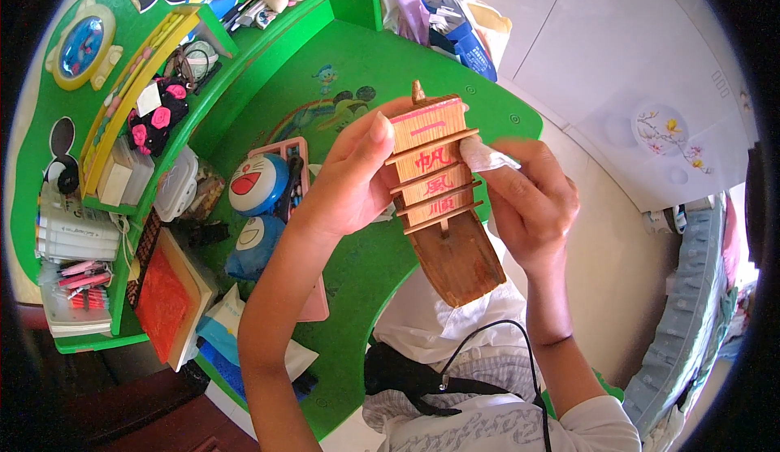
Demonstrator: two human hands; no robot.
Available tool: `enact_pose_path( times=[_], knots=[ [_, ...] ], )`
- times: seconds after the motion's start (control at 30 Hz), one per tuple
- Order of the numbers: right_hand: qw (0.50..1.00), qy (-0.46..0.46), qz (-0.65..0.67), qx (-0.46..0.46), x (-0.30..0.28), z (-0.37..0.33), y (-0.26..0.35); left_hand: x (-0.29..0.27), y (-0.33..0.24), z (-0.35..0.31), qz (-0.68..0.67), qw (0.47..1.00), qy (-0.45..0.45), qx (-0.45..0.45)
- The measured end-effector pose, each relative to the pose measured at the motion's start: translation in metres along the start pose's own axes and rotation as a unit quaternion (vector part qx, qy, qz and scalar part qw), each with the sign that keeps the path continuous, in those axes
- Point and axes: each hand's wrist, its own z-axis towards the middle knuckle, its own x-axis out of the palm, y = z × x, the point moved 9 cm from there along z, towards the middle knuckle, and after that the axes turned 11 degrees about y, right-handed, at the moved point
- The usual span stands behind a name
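Note:
My left hand (357, 176) is closed around the left side of a wooden model sailboat (459, 261), thumb along its upper edge. The boat's slatted sail faces me with red characters on it; the brown hull hangs toward my lap. My right hand (532, 196) pinches a folded white tissue (487, 157), pressed to the right edge of the sail near the upper crossbars. Fingers of my left hand behind the boat are hidden.
Below the boat is a green desk (357, 54) with a curved front edge. Left on it lie a round blue-and-white cartoon case (258, 184), a pink tray (315, 306), a tissue pack (223, 322) and a red-covered book (166, 289). A yellow-fronted shelf (134, 99) holds small items. A white cabinet (609, 62) stands right.

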Motion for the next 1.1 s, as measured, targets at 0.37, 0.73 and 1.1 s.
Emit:
enact_pose_path(
  times=[0.37,0.73,1.1],
  knots=[
    [0.999,-0.015,-0.009,-0.026,0.000,0.000,0.002,0.002,-0.002,0.001,-0.109,0.992,0.021,0.057],
    [0.993,-0.029,0.089,0.074,-0.011,-0.009,-0.018,0.011,-0.004,0.004,-0.026,0.999,0.030,-0.015],
    [0.990,-0.011,0.112,0.082,-0.006,-0.019,-0.019,0.011,-0.005,0.004,-0.123,0.990,0.055,0.046]
  ],
)
